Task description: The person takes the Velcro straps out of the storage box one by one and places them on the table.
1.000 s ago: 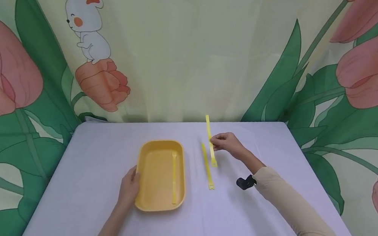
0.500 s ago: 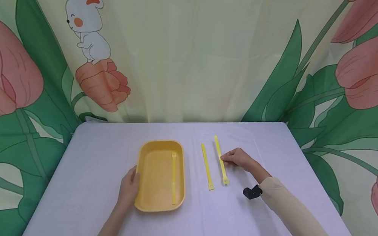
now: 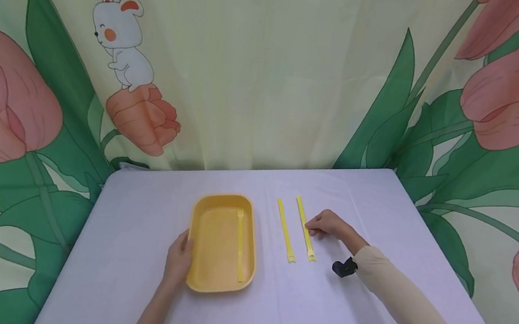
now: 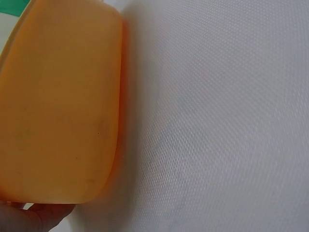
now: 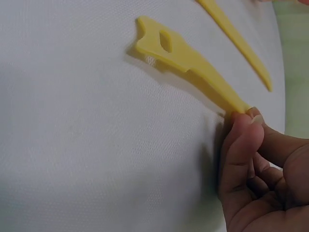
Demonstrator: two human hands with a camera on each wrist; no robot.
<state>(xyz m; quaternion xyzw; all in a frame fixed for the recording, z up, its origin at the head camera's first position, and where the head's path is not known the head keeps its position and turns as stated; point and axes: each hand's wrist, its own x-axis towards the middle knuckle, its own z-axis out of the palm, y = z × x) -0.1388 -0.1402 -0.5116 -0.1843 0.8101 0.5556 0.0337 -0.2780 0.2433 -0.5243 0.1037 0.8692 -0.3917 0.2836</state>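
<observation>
My left hand (image 3: 179, 258) grips the left side of a yellow tray (image 3: 220, 252), thumb at the rim. The left wrist view shows the tray's smooth outer wall (image 4: 63, 106), with my fingers (image 4: 43, 217) at its lower corner. A thin yellow cable tie (image 3: 239, 243) lies lengthwise along the tray's right side. To the right, my right hand (image 3: 330, 223) pinches another yellow cable tie (image 5: 193, 65) between thumb and fingertips, close over the cloth. Its slotted, notched head points toward me. A third cable tie (image 3: 286, 230) lies between this one and the tray, nearly parallel.
A white cloth (image 3: 329, 315) covers the table. Behind it hangs a curtain (image 3: 258, 78) printed with tulips, leaves and a rabbit on a carrot. A black wrist piece (image 3: 345, 267) sits below my right wrist.
My right hand has moved the pinched cable tie right and toward me, down to the cloth beside the one lying there. My left hand and the tray have stayed put.
</observation>
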